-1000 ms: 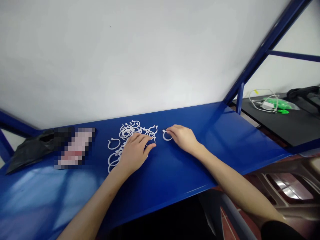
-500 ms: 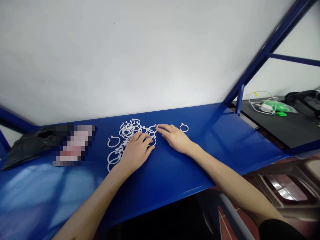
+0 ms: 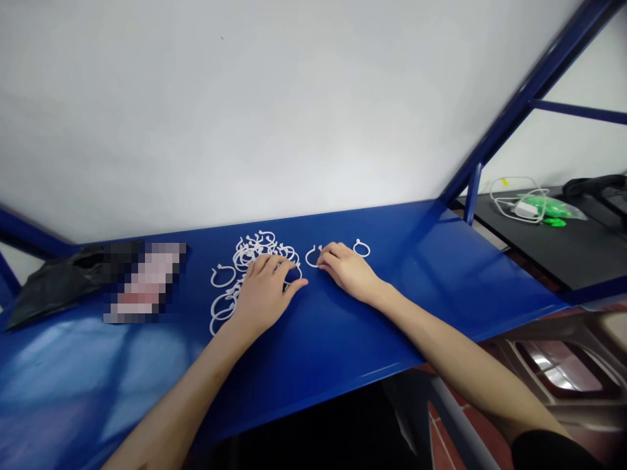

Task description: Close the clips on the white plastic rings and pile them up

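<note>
A pile of white plastic rings [image 3: 255, 251] lies on the blue metal shelf [image 3: 416, 274]. My left hand [image 3: 262, 294] rests flat on the pile's right side, fingers stretched out and thumb pointing right. Beside it, my right hand [image 3: 350, 271] has its fingers bent and close together, their tips on a single white ring [image 3: 312, 256] just right of the pile. Another loose ring [image 3: 361, 248] lies alone behind the right hand's knuckles. One more ring [image 3: 223, 277] sits at the pile's left edge.
A black plastic bag [image 3: 53, 284] and a blurred-out pinkish packet [image 3: 142, 281] lie at the shelf's left. Blue frame posts [image 3: 519, 108] rise at the right. Beyond them a black surface [image 3: 563, 245] holds a white cable, a charger and green items. The white wall is close behind.
My right hand left one ring to the right, reached back to the pile, and now has drawn another ring a little way out. My left hand stayed on the pile.
</note>
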`<state>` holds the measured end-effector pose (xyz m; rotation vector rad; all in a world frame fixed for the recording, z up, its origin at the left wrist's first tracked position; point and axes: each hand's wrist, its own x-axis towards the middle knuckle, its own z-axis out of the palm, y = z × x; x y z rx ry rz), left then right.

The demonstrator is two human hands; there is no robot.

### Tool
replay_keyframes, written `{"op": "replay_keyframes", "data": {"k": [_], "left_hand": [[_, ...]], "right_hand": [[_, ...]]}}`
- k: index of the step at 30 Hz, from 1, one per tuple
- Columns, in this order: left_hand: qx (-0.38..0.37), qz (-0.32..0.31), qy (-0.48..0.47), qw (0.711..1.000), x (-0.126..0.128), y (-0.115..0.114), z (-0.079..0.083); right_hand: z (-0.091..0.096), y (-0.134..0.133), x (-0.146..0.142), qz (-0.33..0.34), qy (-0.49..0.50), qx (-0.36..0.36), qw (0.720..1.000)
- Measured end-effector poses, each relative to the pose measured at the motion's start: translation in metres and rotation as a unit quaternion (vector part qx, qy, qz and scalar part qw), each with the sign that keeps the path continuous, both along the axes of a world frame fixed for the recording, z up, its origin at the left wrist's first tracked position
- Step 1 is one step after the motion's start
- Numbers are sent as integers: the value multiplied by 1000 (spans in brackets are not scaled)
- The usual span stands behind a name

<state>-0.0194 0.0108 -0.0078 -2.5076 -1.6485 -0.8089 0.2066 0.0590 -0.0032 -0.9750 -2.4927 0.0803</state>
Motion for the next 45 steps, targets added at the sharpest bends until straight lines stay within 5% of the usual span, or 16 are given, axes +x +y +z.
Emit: {"op": "replay_keyframes", "data": {"k": [6, 13, 18, 21, 28, 39, 42, 45], "left_hand": [[-67, 8, -195, 978, 3, -4, 21], [-219, -21, -401, 889, 0, -4, 25], [-206, -10, -436, 876, 1, -6, 28], [-203, -19, -422, 883, 6, -8, 29], [-218, 4, -477, 852, 12, -7, 18], [-67, -11, -334, 940, 17, -14, 9], [-48, -19, -246, 968, 15, -12, 14], [1, -11, -118, 993, 11, -10, 13]], "right_hand": [[17, -30, -3, 19, 21, -36, 999], [15, -32, -1, 36, 45, -33, 998], [11, -34, -7, 91, 214, -84, 969], [5, -36, -13, 56, 300, -154, 940], [7, -38, -17, 40, 295, -148, 943], [4, -38, -12, 124, 245, -113, 955], [5, -31, -14, 85, 232, -83, 965], [8, -17, -7, -41, 193, -38, 980]]}}
